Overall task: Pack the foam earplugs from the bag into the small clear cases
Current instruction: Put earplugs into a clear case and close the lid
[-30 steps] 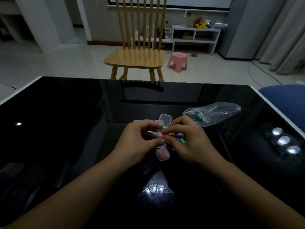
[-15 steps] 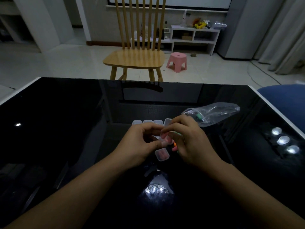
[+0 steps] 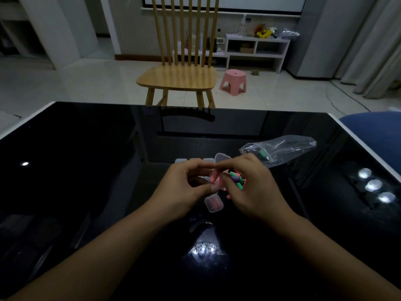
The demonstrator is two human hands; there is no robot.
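Observation:
My left hand [image 3: 182,190] holds a small clear case between thumb and fingers; its open lid [image 3: 222,158] stands up behind my fingers. My right hand [image 3: 251,187] pinches a pink earplug [image 3: 213,177] at the case mouth and keeps several coloured earplugs [image 3: 235,179] curled in its palm. A shut clear case [image 3: 213,204] with pink earplugs inside lies on the black table just below my hands. The clear plastic bag [image 3: 280,149] lies behind my right hand with a green earplug [image 3: 262,153] inside.
A row of small clear cases [image 3: 191,161] sits on the glossy black table [image 3: 86,170] behind my left hand. Beyond the far edge stand a wooden chair [image 3: 180,77] and a pink stool [image 3: 233,81]. A blue seat [image 3: 377,131] is at the right.
My right hand has brought a pink earplug upright to the open case that my left hand holds. The case lid shows more behind the fingers. The bag and the shut case have not moved.

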